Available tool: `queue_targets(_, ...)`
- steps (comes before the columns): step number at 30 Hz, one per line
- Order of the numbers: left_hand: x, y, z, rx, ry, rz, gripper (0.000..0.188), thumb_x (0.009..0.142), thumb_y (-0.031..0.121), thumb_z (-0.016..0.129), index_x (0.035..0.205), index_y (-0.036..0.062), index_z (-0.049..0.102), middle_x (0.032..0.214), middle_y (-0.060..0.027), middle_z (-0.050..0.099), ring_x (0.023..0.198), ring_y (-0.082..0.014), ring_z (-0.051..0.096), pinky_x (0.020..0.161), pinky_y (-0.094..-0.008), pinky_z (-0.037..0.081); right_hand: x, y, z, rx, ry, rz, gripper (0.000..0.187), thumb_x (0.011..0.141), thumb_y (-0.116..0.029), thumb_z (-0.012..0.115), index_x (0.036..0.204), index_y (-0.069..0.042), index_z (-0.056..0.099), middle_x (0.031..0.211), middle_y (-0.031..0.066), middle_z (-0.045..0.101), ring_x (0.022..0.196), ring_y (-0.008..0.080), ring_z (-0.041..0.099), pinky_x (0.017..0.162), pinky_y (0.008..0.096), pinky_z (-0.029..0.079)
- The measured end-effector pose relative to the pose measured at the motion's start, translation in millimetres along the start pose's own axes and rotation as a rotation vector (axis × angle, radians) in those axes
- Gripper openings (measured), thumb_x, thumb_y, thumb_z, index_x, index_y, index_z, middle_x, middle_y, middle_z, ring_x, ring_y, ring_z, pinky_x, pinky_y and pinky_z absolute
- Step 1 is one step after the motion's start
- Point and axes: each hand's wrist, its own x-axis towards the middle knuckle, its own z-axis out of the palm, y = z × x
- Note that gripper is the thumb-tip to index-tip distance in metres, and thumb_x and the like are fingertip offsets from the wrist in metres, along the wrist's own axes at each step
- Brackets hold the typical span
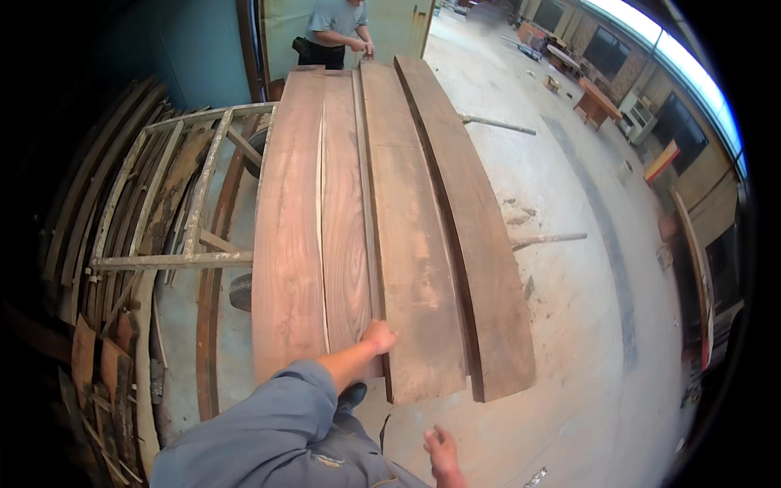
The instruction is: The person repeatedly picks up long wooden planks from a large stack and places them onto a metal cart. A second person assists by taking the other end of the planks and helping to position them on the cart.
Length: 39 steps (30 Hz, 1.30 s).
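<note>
Four long wooden planks lie side by side, running away from me. The two on the left are reddish: an outer plank (286,220) and a narrower one (345,220) next to it. On the right are a thick brown plank (415,236) and a darker outer plank (472,236), with a gap between them. My left hand (378,336) is closed at the near left edge of the thick brown plank; its fingertips are partly hidden. Below the near ends of the planks, my right hand (442,451) is held in the air, fingers loosely bent and apart, holding nothing.
A person (332,32) stands at the planks' far end, hands together by the thick plank. Left of the planks are a worn metal frame (175,262) and stacked rough boards (106,203). Two metal bars (549,239) (500,124) stick out on the right over the concrete floor (586,325).
</note>
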Motion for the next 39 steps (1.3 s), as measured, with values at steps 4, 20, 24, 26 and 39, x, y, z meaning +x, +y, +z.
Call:
queue_targets(4, 9, -27, 4, -0.296, -0.213, 0.123, 0.054, 0.098, 0.030, 0.065, 0.142, -0.0009, 0.056, 0.126, -0.0327, 0.065, 0.115, -0.0405, 0.066, 0.101, -0.0411, 0.051, -12, 30, 16, -0.058, 0.002, 0.071, 0.073, 0.096, -0.029, 0.072, 0.150, 0.009, 0.041, 0.151, 0.0250, 0.047, 0.134, 0.0340, 0.053, 0.104, 0.0451, 0.052)
queue_targets(20, -435, -456, -228, -0.885, 0.344, -0.498, 0.067, 0.098, 0.039, 0.069, 0.151, 0.0037, 0.048, 0.130, -0.0168, 0.064, 0.089, -0.0215, 0.066, 0.076, -0.0348, 0.057, 19, -37, 285, -0.269, -0.160, -0.211, 0.061, 0.097, -0.027, 0.068, 0.146, 0.003, 0.048, 0.126, 0.0151, 0.065, 0.104, 0.0295, 0.069, 0.083, 0.0406, 0.058)
queue_targets(24, -630, -610, -246, -1.199, 0.777, -0.761, 0.060, 0.099, 0.037, 0.066, 0.146, 0.0049, 0.050, 0.130, -0.0163, 0.061, 0.106, -0.0320, 0.064, 0.090, -0.0501, 0.057, -11, -40, 400, -0.351, -0.318, -0.208, 0.062, 0.098, -0.030, 0.067, 0.145, 0.005, 0.048, 0.126, 0.0159, 0.065, 0.104, 0.0307, 0.069, 0.082, 0.0411, 0.057)
queue_targets(26, -718, -674, -217, -1.339, 0.900, -0.835, 0.058, 0.099, 0.036, 0.066, 0.144, 0.0048, 0.051, 0.130, -0.0176, 0.060, 0.108, -0.0350, 0.064, 0.092, -0.0526, 0.057, -32, -47, 457, -0.370, -0.453, -0.273, 0.060, 0.099, -0.028, 0.066, 0.144, 0.007, 0.049, 0.124, 0.0168, 0.066, 0.104, 0.0316, 0.070, 0.085, 0.0426, 0.058)
queue_targets(39, -799, -765, -262, -1.560, 1.151, -0.939, 0.055, 0.096, 0.031, 0.072, 0.140, 0.0036, 0.053, 0.135, -0.0204, 0.055, 0.113, -0.0417, 0.062, 0.091, -0.0558, 0.058, -13, -101, 766, -0.549, -0.719, -0.305, 0.049, 0.097, -0.024, 0.071, 0.135, 0.004, 0.057, 0.114, 0.0126, 0.071, 0.096, 0.0291, 0.073, 0.083, 0.0423, 0.059)
